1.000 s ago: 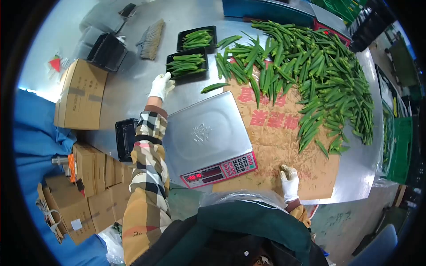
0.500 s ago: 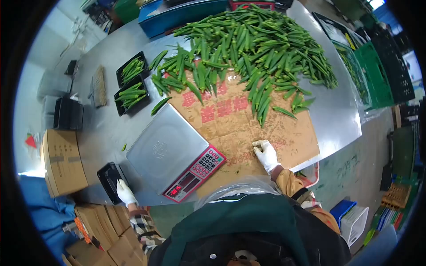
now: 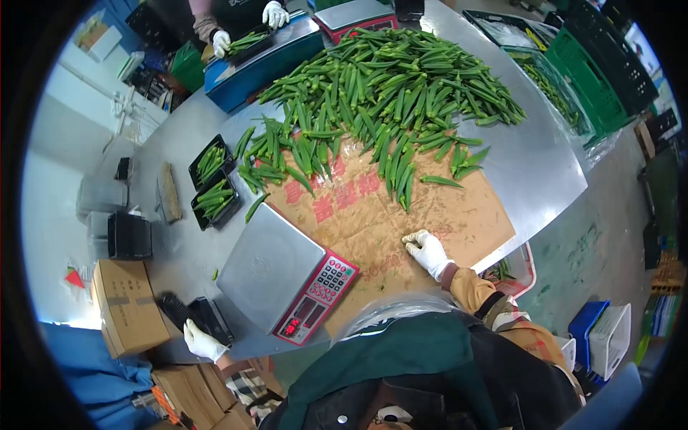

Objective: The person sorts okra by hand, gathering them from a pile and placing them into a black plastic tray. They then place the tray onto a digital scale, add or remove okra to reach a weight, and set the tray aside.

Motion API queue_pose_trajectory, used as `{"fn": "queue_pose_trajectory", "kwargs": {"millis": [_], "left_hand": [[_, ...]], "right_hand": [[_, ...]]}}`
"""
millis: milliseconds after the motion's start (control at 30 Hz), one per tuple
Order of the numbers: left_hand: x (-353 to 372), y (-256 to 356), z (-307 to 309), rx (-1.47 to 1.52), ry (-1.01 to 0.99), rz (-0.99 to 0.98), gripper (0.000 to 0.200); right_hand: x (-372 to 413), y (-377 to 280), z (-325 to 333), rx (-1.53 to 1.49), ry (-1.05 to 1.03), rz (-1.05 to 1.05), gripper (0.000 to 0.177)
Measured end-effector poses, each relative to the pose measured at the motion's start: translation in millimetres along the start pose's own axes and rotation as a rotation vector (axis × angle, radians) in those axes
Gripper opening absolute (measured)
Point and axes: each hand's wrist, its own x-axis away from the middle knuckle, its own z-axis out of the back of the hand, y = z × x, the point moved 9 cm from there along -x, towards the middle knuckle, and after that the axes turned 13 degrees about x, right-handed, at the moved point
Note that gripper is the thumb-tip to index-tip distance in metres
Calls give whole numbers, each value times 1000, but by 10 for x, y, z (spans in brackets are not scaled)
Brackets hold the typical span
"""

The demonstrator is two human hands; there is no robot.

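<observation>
Okra lies heaped on the metal worktop, beyond the right hand's fingers. Under those fingers spreads a flat cardboard sheet, its far part beneath the pods. A carton stands beyond and left of the left hand's fingers; the scale sits between the two hands. Two okra-filled trays lie well beyond the left fingers, a brush near them. Another black tray rests just beside those fingers. The left hand has its fingers clamped on the edge of a tilted tray; the right hand has its fingers curled together.
</observation>
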Motion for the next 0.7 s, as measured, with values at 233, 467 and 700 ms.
{"fn": "queue_pose_trajectory", "kwargs": {"millis": [233, 467, 700], "left_hand": [[1396, 1158, -1319, -401, -991, -333, 30], [2094, 2505, -2302, 49, -1110, -206, 39], [3492, 2478, -4386, 423, -1553, 257, 38]], "right_hand": [[-489, 89, 904, 190, 387, 44, 33], [-908, 274, 1122, 515, 472, 160, 45], [-1037, 328, 1089, 464, 330, 202, 36]]}}
